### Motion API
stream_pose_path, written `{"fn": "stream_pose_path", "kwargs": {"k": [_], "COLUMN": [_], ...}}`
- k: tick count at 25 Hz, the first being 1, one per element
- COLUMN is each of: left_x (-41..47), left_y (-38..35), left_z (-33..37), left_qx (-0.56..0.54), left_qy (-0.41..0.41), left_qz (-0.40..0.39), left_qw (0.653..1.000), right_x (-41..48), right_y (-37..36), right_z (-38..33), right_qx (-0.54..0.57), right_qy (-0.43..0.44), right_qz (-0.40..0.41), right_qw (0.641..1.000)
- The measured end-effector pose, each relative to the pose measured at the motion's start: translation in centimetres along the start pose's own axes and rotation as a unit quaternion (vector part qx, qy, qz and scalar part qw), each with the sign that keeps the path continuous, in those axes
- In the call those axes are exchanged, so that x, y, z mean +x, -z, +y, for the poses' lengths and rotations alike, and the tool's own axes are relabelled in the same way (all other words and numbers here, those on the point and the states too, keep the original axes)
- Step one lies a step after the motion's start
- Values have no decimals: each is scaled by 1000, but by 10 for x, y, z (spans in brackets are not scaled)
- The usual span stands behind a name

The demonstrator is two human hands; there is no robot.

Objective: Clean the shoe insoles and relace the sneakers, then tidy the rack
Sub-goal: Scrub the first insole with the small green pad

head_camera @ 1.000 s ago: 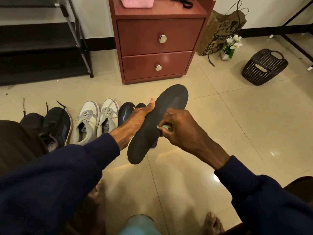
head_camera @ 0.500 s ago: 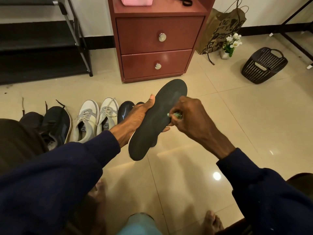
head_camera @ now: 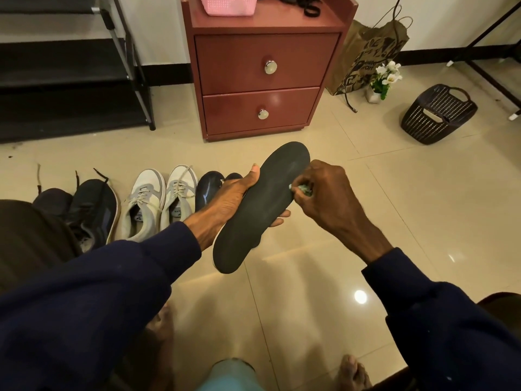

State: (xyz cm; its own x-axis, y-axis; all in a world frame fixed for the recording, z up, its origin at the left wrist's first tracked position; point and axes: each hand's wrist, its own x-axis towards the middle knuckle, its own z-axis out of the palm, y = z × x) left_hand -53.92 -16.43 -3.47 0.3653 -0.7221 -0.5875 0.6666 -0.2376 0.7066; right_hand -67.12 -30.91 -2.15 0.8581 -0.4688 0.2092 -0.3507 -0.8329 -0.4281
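A dark grey insole [head_camera: 262, 210] is held up over the floor, toe end pointing away. My left hand [head_camera: 228, 201] grips it from beneath at the middle, thumb on its left edge and fingertips showing at its right edge. My right hand [head_camera: 327, 193] pinches a small pale green cloth or wipe [head_camera: 303, 189] against the insole's right edge near the toe. On the floor behind stand a pair of dark sneakers [head_camera: 93, 210] with loose laces, a pair of white and grey sneakers [head_camera: 163, 201], and a dark pair [head_camera: 208, 187] partly hidden by my left hand.
A red two-drawer cabinet [head_camera: 262, 80] stands ahead, with a pink basket [head_camera: 228, 4] and black laces [head_camera: 301, 4] on top. A black shoe rack [head_camera: 70, 74] stands at the left. A paper bag [head_camera: 366, 55], a small flower pot [head_camera: 380, 80] and a dark basket [head_camera: 437, 114] are at the right.
My right hand has slid the wipe along the insole from its middle up toward the toe end. The left hand keeps hold of the insole, which has shifted only slightly.
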Motion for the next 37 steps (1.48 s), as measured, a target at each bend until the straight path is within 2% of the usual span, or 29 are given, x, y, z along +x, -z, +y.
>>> {"fn": "stream_pose_path", "kwargs": {"k": [2, 4, 7, 9, 13, 14, 17, 19, 21, 23, 24, 28, 30, 33, 34, 37], "left_x": [2, 4, -2, -3, 0, -1, -4, -5, -2, -2, -3, -4, -3, -3, -2, 0], "left_y": [2, 4, 1, 1, 2, 2, -1, -2, -2, -3, -3, -3, -2, -3, -3, -2], "left_z": [-1, -1, 0, -2, 0, 0, 0, 0, 0, 0, 0, -2, -2, -3, -2, -3], "left_qx": [67, 95, 2, -30, 24, 26, -30, -38, -35, -9, -6, -34, -19, 27, 21, -4], "left_qy": [-35, -41, -4, 11, -15, -13, 14, 31, 25, 6, 7, 33, 23, -9, -7, 21], "left_qz": [45, 57, 1, -14, 14, 15, -26, -31, -44, -16, -17, -34, -28, 2, 2, -34], "left_qw": [996, 993, 1000, 999, 1000, 999, 999, 998, 998, 1000, 1000, 998, 999, 1000, 1000, 999], "right_x": [-15, -16, 5, 7, -11, -8, 11, 10, 2, -6, -2, 15, 7, -9, -5, 15], "right_y": [-10, -12, 0, 4, -7, -6, 4, 5, -3, -8, -7, 3, -7, -17, -14, -5], "right_z": [-22, -27, 1, 10, -19, -17, 10, 17, 2, -12, -11, 18, 8, -19, -17, 9], "right_qx": [56, 52, -7, -24, 67, 63, -5, 4, 70, 98, 88, 35, 65, 99, 91, 28], "right_qy": [48, 76, 23, -23, 35, 34, -33, -62, -23, 18, 22, -61, -43, 41, 47, -18], "right_qz": [-81, -110, 9, 51, -70, -68, 54, 98, 43, -26, -20, 122, 104, -7, -6, 97], "right_qw": [994, 990, 1000, 998, 995, 995, 998, 993, 996, 995, 996, 990, 992, 994, 995, 995]}}
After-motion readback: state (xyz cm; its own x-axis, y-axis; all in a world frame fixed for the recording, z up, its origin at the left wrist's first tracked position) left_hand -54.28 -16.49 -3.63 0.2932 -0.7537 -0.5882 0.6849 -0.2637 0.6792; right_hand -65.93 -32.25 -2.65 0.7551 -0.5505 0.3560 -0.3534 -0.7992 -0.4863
